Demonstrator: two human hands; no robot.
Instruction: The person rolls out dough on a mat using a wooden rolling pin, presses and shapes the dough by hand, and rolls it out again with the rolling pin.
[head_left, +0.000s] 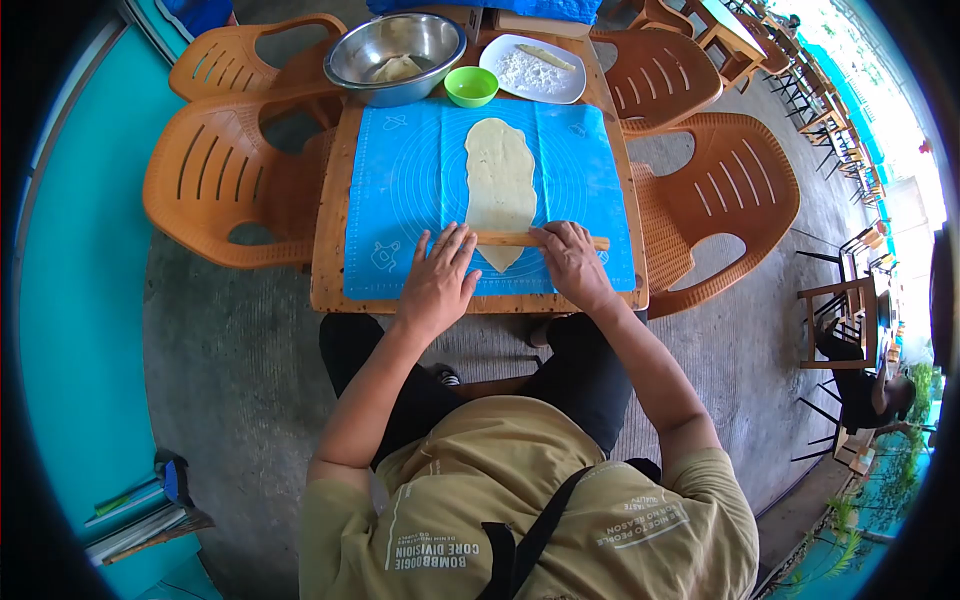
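A wooden rolling pin [508,239] lies crosswise over a long, thin sheet of dough [500,180], near its pointed close end. My left hand [438,278] rests flat on the left end of the pin, its fingers stretched out and the thumb apart. On the other side, my right hand [572,265] has its fingers bent over the pin, whose right tip sticks out beyond the hand. Under the dough is a blue silicone mat [390,190] with printed circles and marks.
At the table's [325,230] far end are a steel bowl [440,45] with dough in it, a green bowl [471,87], and a white plate [560,92] with flour and a dough strip. Orange chairs [215,180] flank both sides. A person [870,395] sits far right.
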